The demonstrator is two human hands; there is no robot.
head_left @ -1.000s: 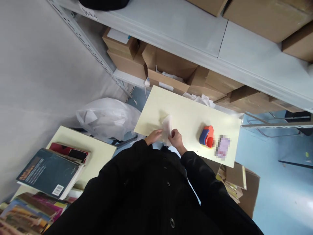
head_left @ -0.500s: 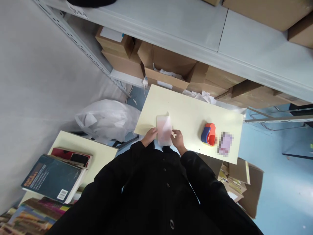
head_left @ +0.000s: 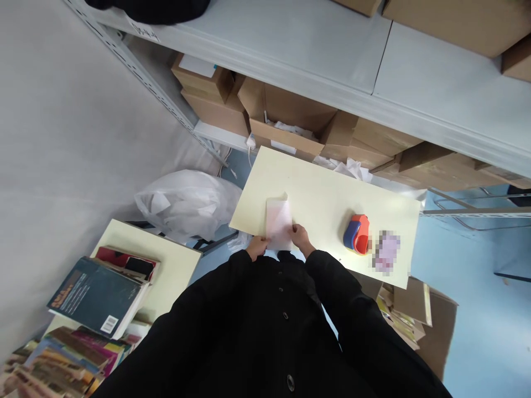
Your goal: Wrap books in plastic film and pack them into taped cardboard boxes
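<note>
A flat, pale pink rectangle [head_left: 279, 221] with a whitish, see-through wrap lies on the cream table [head_left: 319, 190], close to its near edge. A small corner of the wrap sticks up at its far end. My left hand [head_left: 258, 246] is closed at its near left corner, fingers pinched on the edge. Along the right edge, my right hand [head_left: 300, 237] pinches the side with thumb and fingertips. What is inside the wrap I cannot make out. Farther right on the table stands a red and blue tape dispenser [head_left: 357, 234].
A blurred-out purple thing [head_left: 386, 251] lies right of the dispenser. Behind the table, cardboard boxes [head_left: 286, 132] fill a grey shelf [head_left: 290, 50]. A white plastic bag [head_left: 193, 202] sits to the left. Books [head_left: 97, 296] are piled on a second table [head_left: 172, 265].
My left hand has slid down from the left side to the near left corner of the pink rectangle. My right hand has closed on the right edge. The view has shifted slightly.
</note>
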